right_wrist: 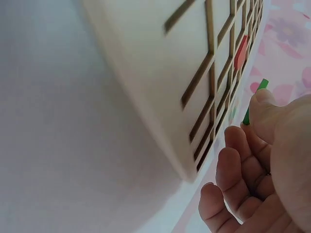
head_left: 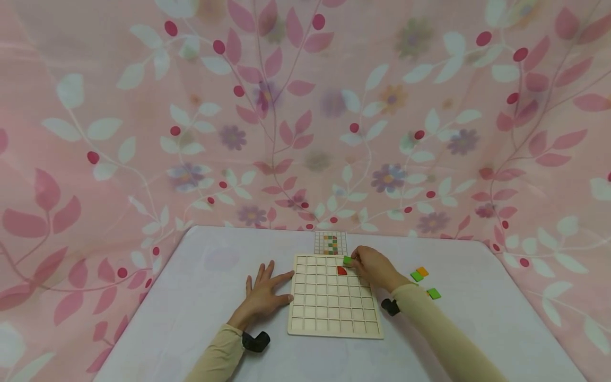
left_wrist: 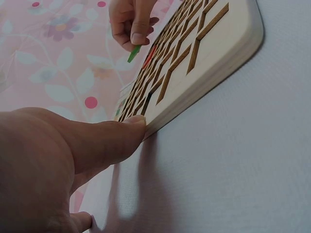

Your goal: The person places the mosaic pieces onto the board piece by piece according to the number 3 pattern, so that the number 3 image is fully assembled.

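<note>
A pale wooden grid board (head_left: pixel 334 329) lies on the white table, its square cells framed by raised strips. One red piece (head_left: pixel 341 270) with a rounded corner sits in a cell near the board's far edge. My right hand (head_left: pixel 374 268) pinches a green square tile (head_left: pixel 347 260) between thumb and fingers, just above the far right part of the board; the right wrist view shows the tile (right_wrist: pixel 255 102) edge-on. At the board's left edge, my left hand (head_left: pixel 262 294) spreads its fingers, and the thumb (left_wrist: pixel 114 141) touches the wooden side in the left wrist view.
Behind the board lies a small pattern card (head_left: pixel 330 243) with coloured squares on a grid. To the right of my right hand are loose tiles: an orange one (head_left: pixel 422 271), a green one (head_left: pixel 417 276) and another green one (head_left: pixel 434 293). A floral cloth (head_left: pixel 305 132) hangs behind the table.
</note>
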Tool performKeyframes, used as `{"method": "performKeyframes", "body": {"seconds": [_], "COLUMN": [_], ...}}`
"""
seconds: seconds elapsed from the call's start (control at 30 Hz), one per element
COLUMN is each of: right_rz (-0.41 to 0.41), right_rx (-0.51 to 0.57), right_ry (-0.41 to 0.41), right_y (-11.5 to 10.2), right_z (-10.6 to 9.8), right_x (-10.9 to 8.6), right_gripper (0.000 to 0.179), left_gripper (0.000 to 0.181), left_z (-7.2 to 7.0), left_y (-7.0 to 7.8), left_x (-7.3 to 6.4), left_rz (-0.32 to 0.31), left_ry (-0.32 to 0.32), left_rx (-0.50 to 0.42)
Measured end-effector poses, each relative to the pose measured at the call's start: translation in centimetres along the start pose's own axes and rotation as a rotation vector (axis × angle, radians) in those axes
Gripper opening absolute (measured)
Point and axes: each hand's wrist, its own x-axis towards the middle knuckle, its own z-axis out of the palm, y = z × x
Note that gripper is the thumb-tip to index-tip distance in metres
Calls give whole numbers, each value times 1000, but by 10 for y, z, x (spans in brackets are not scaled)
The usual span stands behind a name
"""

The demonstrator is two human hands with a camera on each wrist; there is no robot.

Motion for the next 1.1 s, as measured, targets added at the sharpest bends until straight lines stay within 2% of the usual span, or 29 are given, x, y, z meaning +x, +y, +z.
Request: {"method": "performKeyframes", "body": {"seconds": [0.1,0.53,0.77,1.1], "right_rz": [-18,0,-69,-154], "right_rx": [-4,67,7,13], "right_ry": [2,-47,-27,-6], "right_y": [-4,-23,-23,-23], "right_z": [4,20,23,19], "right_x": [3,13,13,15], "right_gripper": [20,18,19,13], "left_gripper": [63,63,63,63], "left_z": [0,-1,1,-1], "left_y": [1,3,1,2], "left_x": [0,-1,1,-1], "left_rz": [2,2,0,2], "left_ry": [-1,-1,0,2], "left_rx": [-1,-8,0,-9]}}
